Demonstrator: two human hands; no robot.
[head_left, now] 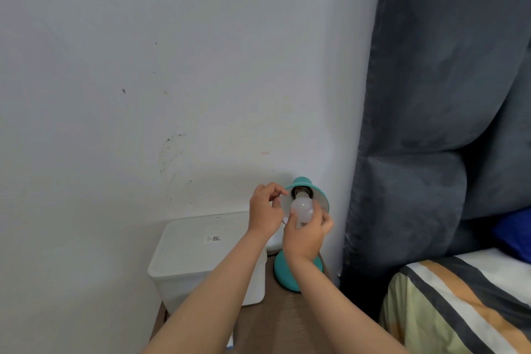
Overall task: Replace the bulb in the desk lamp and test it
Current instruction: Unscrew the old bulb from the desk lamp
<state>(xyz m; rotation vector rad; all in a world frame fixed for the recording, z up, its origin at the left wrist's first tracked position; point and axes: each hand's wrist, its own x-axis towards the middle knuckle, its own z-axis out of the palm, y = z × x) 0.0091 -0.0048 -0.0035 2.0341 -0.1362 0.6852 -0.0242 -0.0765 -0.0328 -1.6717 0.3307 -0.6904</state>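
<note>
A teal desk lamp stands on a small wooden table, its round base (283, 273) near the wall and its shade (317, 194) tilted up toward me. A white frosted bulb (301, 208) sits at the socket inside the shade, unlit. My right hand (306, 234) wraps around the bulb from below. My left hand (265, 207) pinches the left rim of the shade with fingers curled. The lamp's neck is hidden behind my right hand.
A white lidded plastic box (201, 256) stands left of the lamp on the wooden table (275, 316). A white wall rises behind. At the right are a grey padded headboard (431, 123), a blue pillow (514, 236) and a striped bedcover (459, 310).
</note>
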